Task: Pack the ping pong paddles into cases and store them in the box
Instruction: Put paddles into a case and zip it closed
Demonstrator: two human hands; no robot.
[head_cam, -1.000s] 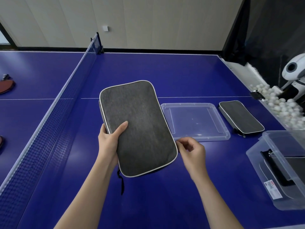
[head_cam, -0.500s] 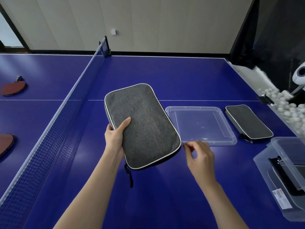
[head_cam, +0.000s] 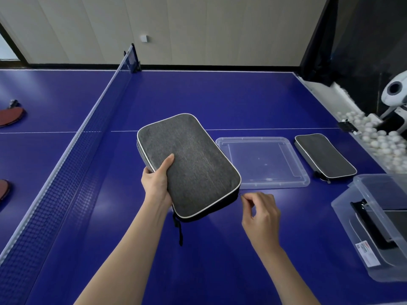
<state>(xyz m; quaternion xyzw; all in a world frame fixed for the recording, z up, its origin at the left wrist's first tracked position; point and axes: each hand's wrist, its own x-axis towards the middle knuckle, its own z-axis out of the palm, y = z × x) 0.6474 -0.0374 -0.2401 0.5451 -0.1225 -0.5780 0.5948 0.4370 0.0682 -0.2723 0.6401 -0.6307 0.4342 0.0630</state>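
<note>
Grey case (head_cam: 189,164) | left hand (head_cam: 157,183) grips | right hand (head_cam: 262,213) pinches zipper (head_cam: 240,194) | box (head_cam: 340,202) label (head_cam: 366,254) illegible

A blue desk (head_cam: 220,102) marked with thin white lines fills most of the view, and a dark net (head_cam: 72,164) with a white top band crosses it, running back to a black post (head_cam: 133,58) at the far edge. Beyond the right edge lies a heap of white balls (head_cam: 383,142), with a rounded white machine (head_cam: 394,91) above them. Behind stands a beige panelled wall (head_cam: 198,29) carrying a small white box (head_cam: 143,38); a black curtain (head_cam: 363,40) hangs at the right.
</note>
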